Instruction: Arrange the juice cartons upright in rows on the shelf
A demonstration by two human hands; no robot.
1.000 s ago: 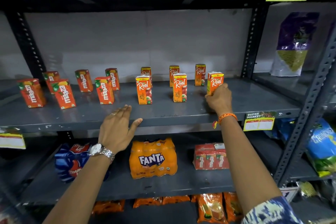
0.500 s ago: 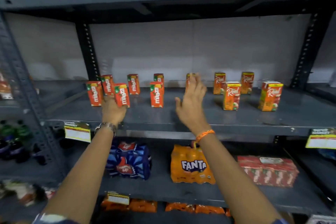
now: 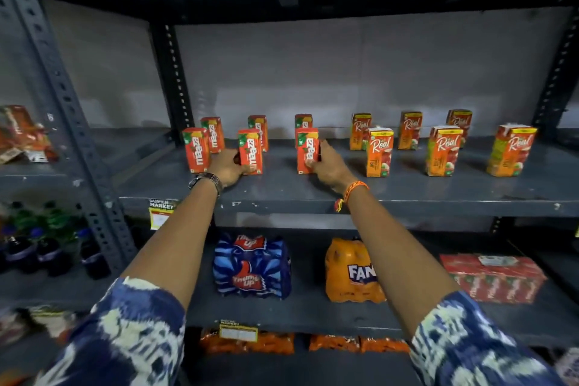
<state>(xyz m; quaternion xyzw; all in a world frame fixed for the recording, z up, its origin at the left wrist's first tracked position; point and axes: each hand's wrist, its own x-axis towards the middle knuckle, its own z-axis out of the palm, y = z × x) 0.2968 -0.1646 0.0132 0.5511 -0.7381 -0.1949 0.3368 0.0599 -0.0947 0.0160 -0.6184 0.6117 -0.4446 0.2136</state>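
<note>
Red-orange Maaza cartons stand upright in two rows on the left part of the grey shelf (image 3: 407, 194). My left hand (image 3: 226, 168) grips the middle front Maaza carton (image 3: 250, 150) at its base. My right hand (image 3: 329, 166) holds the right front Maaza carton (image 3: 307, 149) by its side. A third front Maaza carton (image 3: 196, 149) stands free at the left. Behind them are three more Maaza cartons (image 3: 213, 134). To the right, orange Real cartons (image 3: 379, 150) stand upright in two rows.
A dark upright post (image 3: 170, 78) rises behind the leftmost cartons. On the shelf below sit a blue Thums Up pack (image 3: 250, 266), an orange Fanta pack (image 3: 352, 273) and a red carton multipack (image 3: 492, 277). Dark bottles (image 3: 47, 247) stand in the bay to the left.
My view has shifted left. My right hand left the rightmost Real carton, crossed over and took hold of a front Maaza carton. My left hand reached onto the shelf and gripped another Maaza carton.
</note>
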